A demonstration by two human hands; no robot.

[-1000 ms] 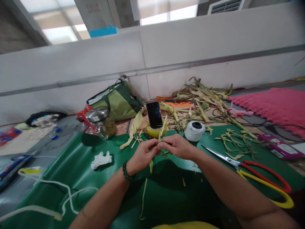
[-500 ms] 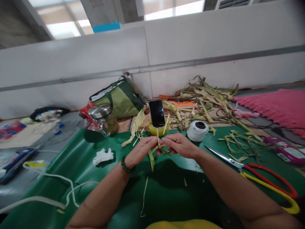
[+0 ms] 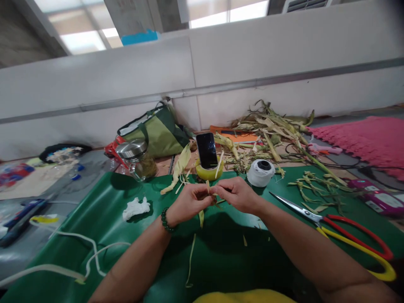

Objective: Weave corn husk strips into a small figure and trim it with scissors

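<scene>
Both my hands meet above the green mat (image 3: 221,252), with pale strips of corn husk (image 3: 201,219) pinched between them. My left hand (image 3: 192,201), a dark bead bracelet (image 3: 167,220) at its wrist, is closed on the husk from the left. From the right, the thumb and fingers of my right hand (image 3: 235,193) close on the same piece, fingertips touching those of the left. One green-yellow end hangs below the left fingers; most of the piece is hidden. Just beyond stands a phone (image 3: 206,150) leaning in a yellow round holder (image 3: 208,171).
A white thread spool (image 3: 260,173) and large scissors (image 3: 315,218) lie right. Small knotted husk pieces (image 3: 311,187) are beyond the scissors. Left are crumpled tissue (image 3: 135,208), a glass jar (image 3: 137,160) and a white cord (image 3: 91,240). Behind are a green bag (image 3: 160,134) and dried husks (image 3: 271,126).
My left hand has turned inward, its fingers now covering more of the husk. The upright pale strip between the hands shows shorter. Both hands stay in about the same place.
</scene>
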